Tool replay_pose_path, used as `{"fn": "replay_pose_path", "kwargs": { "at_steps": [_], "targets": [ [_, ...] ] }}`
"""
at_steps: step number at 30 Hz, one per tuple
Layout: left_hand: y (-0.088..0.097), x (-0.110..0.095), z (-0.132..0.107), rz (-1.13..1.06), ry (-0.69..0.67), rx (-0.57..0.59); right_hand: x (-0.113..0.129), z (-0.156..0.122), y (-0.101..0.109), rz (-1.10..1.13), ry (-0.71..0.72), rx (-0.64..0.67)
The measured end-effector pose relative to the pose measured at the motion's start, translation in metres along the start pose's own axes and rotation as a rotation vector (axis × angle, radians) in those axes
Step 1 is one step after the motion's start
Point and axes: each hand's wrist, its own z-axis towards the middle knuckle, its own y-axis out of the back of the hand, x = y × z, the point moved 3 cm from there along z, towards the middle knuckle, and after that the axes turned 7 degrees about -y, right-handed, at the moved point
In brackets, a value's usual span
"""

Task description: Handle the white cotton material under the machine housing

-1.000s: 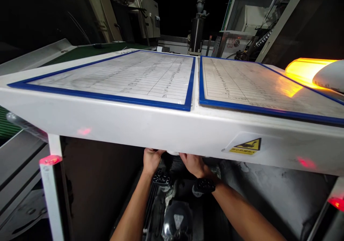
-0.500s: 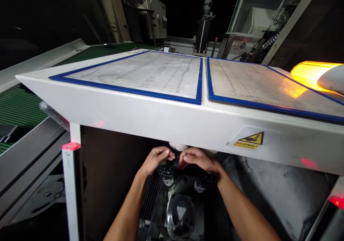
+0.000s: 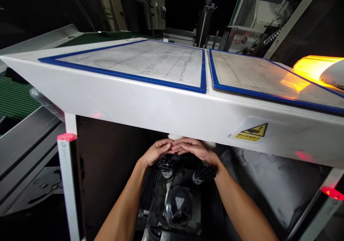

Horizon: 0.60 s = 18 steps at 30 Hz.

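Head-worn camera is looking forward and downward from close behind white machine housing (image 3: 129, 97), seeing over its top toward far steel column (image 3: 204, 29), and under its edge toward left hand (image 3: 156, 153) and right hand (image 3: 195, 148).

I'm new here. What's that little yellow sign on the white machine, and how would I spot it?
Find the long white machine housing, with two blue-framed ruled sheets lying on top. Below the right-hand sheet, on the housing's front face, is a small warning sticker. Its yellow triangle and yellow strip make it the only yellow label there, just up and right of the person's right hand.
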Motion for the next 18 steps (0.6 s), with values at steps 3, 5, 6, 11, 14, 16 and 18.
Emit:
{"fn": "replay_pose_path", "kwargs": {
  "at_steps": [3, 5, 6, 11, 14, 16, 18],
  "targets": [
    [0.004, 0.002, 0.009, 0.013, -0.014, -0.016, 0.001, 0.002, 0.005, 0.010, -0.014, -0.062],
    [0.008, 0.002, 0.006, 0.066, 0.004, -0.019, 0.002, -0.001, 0.008, 0.022, 0.026, -0.093],
    [0.010, 0.000, 0.003, 0.099, 0.019, -0.015, 0.002, -0.004, 0.008, 0.027, 0.047, -0.104],
    [0.008, -0.007, -0.002, 0.108, 0.018, 0.027, 0.002, -0.005, -0.002, -0.011, -0.008, 0.036],
    [0.006, -0.006, 0.007, 0.063, -0.033, -0.027, 0.000, 0.001, -0.003, -0.029, 0.054, -0.053],
    [0.006, -0.005, 0.007, 0.063, -0.039, -0.054, -0.006, -0.001, 0.000, -0.019, 0.101, -0.105],
    [0.006, -0.007, 0.001, 0.085, -0.050, -0.089, -0.013, -0.008, 0.004, -0.018, 0.136, -0.147]
  ]
}}
